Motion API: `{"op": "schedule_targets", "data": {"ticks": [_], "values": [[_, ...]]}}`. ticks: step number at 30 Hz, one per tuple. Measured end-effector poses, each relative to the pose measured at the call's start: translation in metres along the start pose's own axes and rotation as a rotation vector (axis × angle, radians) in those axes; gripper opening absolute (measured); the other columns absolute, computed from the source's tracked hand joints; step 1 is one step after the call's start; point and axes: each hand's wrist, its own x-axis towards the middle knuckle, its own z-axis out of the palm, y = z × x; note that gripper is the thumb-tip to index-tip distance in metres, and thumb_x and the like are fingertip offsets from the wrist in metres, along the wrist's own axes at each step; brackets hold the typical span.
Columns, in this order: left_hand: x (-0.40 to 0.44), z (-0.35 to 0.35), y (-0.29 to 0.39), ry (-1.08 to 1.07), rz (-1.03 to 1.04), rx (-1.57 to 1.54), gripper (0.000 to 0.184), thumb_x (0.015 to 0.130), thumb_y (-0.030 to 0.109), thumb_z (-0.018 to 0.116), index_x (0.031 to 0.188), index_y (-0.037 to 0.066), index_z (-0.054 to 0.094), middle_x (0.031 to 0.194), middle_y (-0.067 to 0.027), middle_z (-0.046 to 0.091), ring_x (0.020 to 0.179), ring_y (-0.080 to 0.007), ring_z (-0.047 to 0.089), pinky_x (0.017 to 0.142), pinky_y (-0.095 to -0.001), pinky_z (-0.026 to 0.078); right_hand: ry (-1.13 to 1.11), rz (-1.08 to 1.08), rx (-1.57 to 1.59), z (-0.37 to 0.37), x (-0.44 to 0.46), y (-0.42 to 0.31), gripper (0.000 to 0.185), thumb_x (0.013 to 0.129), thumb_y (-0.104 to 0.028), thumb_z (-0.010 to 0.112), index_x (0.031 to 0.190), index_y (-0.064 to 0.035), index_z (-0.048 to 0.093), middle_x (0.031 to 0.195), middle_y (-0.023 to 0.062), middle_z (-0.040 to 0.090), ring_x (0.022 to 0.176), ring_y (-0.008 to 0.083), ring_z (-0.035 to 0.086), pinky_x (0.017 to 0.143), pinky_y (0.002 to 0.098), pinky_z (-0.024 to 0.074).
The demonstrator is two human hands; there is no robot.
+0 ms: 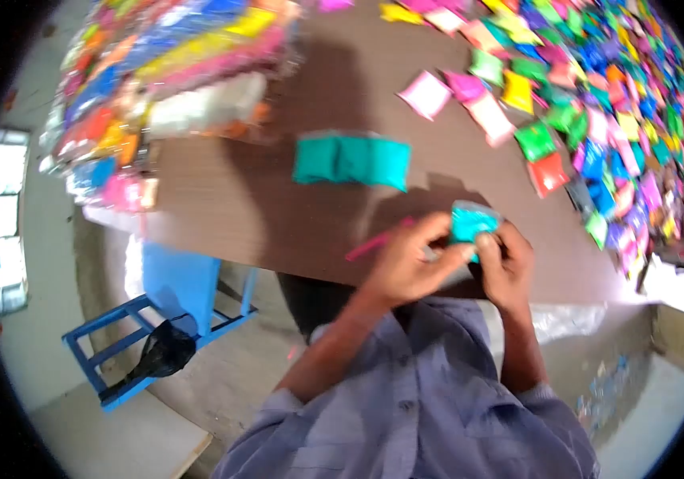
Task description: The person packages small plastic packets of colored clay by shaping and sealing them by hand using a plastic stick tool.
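A small teal packet (469, 223) in clear wrapping is held up over the near edge of the table. My left hand (414, 263) grips its left side, thumb and fingers closed on it. On the right side, my right hand (507, 263) pinches the same packet. Two or so teal packets (350, 162) lie side by side on the table ahead of my left hand. A thin pink stick-like thing (370, 247) lies beside my left hand, partly hidden by it.
Many small coloured packets (549, 144) are heaped across the right of the brown table (294, 231). Long clear-wrapped bundles (190, 72) are piled at the left. A blue chair (174, 287) with a black bag (168, 347) stands left of my body.
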Motion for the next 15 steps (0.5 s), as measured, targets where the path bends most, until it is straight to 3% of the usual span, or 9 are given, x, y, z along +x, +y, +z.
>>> {"op": "schedule_targets", "data": {"ticks": [1, 3, 5, 9, 10, 11, 13, 14, 15], "values": [[-0.001, -0.002, 0.003, 0.014, 0.031, 0.000, 0.026, 0.094, 0.011, 0.070, 0.120, 0.004, 0.070, 0.118, -0.0082, 0.072, 0.108, -0.0156, 0.066, 0.092, -0.0331, 0.052, 0.013, -0.032, -0.022, 0.001, -0.001, 0.005, 0.010, 0.095, -0.009, 0.065, 0.091, 0.0001, 0.063, 0.074, 0.0009, 0.052, 0.070, 0.0081, 0.048, 0.059, 0.0276, 0.0402], [-0.003, -0.008, -0.015, -0.055, -0.021, -0.018, 0.021, 0.097, 0.012, 0.066, 0.117, 0.004, 0.067, 0.097, -0.0056, 0.066, 0.090, -0.0111, 0.059, 0.079, -0.0335, 0.052, -0.006, -0.007, -0.060, 0.000, 0.001, -0.010, 0.008, 0.095, -0.008, 0.062, 0.093, -0.0003, 0.066, 0.076, -0.0010, 0.053, 0.070, 0.0075, 0.047, 0.059, 0.0268, 0.0394], [-0.004, 0.001, -0.026, -0.044, 0.007, -0.075, 0.017, 0.099, 0.013, 0.064, 0.112, 0.003, 0.063, 0.094, -0.0049, 0.062, 0.090, -0.0094, 0.055, 0.077, -0.0330, 0.050, 0.023, -0.002, -0.089, -0.002, -0.002, 0.001, 0.015, 0.098, -0.011, 0.060, 0.100, -0.0004, 0.069, 0.080, -0.0025, 0.055, 0.073, 0.0069, 0.048, 0.061, 0.0260, 0.0399], [0.004, 0.012, -0.044, -0.024, 0.105, 0.037, 0.014, 0.097, 0.011, 0.065, 0.108, 0.002, 0.062, 0.091, -0.0033, 0.060, 0.089, -0.0079, 0.053, 0.074, -0.0323, 0.049, 0.034, 0.003, 0.019, -0.004, -0.002, 0.010, 0.021, 0.104, -0.017, 0.057, 0.113, 0.0003, 0.066, 0.096, 0.0033, 0.063, 0.088, 0.0116, 0.056, 0.081, 0.0274, 0.0459], [0.000, 0.011, -0.024, -0.004, 0.087, -0.027, 0.015, 0.097, 0.014, 0.066, 0.104, 0.002, 0.060, 0.086, -0.0047, 0.056, 0.085, -0.0095, 0.053, 0.069, -0.0330, 0.048, 0.006, 0.001, 0.053, -0.007, -0.001, 0.013, 0.022, 0.105, -0.017, 0.056, 0.114, 0.0008, 0.064, 0.099, 0.0049, 0.064, 0.091, 0.0131, 0.058, 0.084, 0.0286, 0.0463], [-0.002, 0.008, -0.010, 0.038, 0.177, 0.135, 0.017, 0.097, 0.016, 0.066, 0.100, 0.002, 0.058, 0.083, -0.0066, 0.053, 0.081, -0.0109, 0.053, 0.067, -0.0341, 0.047, -0.022, 0.005, 0.080, -0.008, -0.001, 0.019, 0.023, 0.105, -0.017, 0.055, 0.116, 0.0013, 0.063, 0.101, 0.0064, 0.064, 0.093, 0.0145, 0.059, 0.088, 0.0299, 0.0467], [0.003, 0.008, -0.017, -0.011, 0.012, 0.185, 0.020, 0.096, 0.019, 0.067, 0.098, 0.002, 0.056, 0.082, -0.0091, 0.052, 0.078, -0.0149, 0.055, 0.066, -0.0361, 0.047, -0.073, -0.035, 0.252, -0.008, 0.002, 0.038, 0.021, 0.106, -0.019, 0.057, 0.114, -0.0009, 0.064, 0.103, 0.0041, 0.064, 0.095, 0.0112, 0.057, 0.084, 0.0266, 0.0465], [0.005, 0.010, -0.024, 0.045, 0.083, 0.266, 0.025, 0.095, 0.023, 0.069, 0.098, 0.002, 0.056, 0.083, -0.0108, 0.055, 0.076, -0.0200, 0.056, 0.066, -0.0385, 0.047, -0.086, 0.002, 0.399, -0.005, 0.002, 0.044, 0.023, 0.105, -0.016, 0.054, 0.114, 0.0042, 0.061, 0.106, 0.0110, 0.067, 0.096, 0.0177, 0.061, 0.090, 0.0324, 0.0488], [0.005, 0.010, -0.028, 0.095, 0.153, 0.343, 0.030, 0.094, 0.027, 0.071, 0.097, 0.002, 0.055, 0.084, -0.0125, 0.058, 0.075, -0.0250, 0.057, 0.066, -0.0409, 0.046, -0.098, -0.020, 0.408, -0.002, 0.009, 0.042, 0.023, 0.105, -0.016, 0.054, 0.114, 0.0042, 0.061, 0.106, 0.0110, 0.067, 0.096, 0.0177, 0.061, 0.090, 0.0324, 0.0488]]}}
